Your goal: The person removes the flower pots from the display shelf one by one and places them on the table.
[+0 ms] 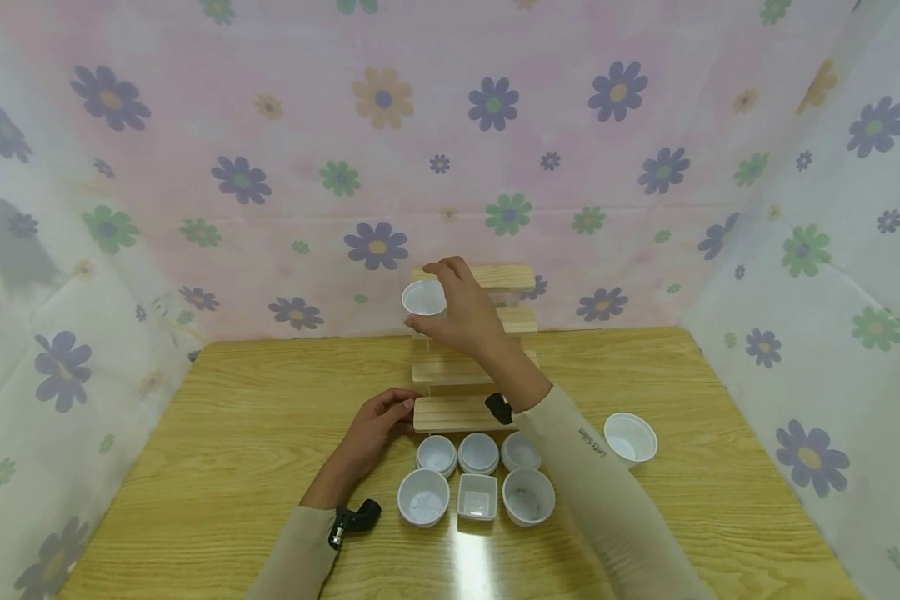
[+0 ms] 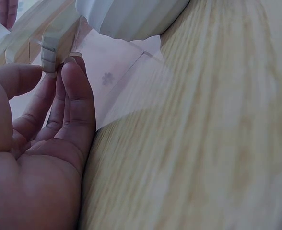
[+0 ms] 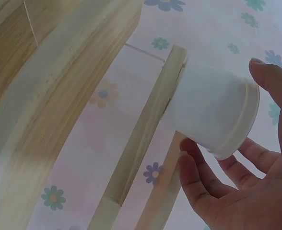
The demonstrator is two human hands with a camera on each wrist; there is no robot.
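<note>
A wooden tiered stand with several narrow shelves stands at the back middle of the table. My right hand holds a white cup by its rim at the left end of the upper shelves, thumb on one side and fingers on the other. In the right wrist view the base of the cup meets the edge of a shelf board. Low on the left, my left hand pinches the end of the lowest shelf between thumb and fingers.
Before the stand, three round white pots form a row. Nearer are two larger round cups with a square white pot between them. Another white cup stands right of my right forearm. Flowered cloth encloses the table's back and sides.
</note>
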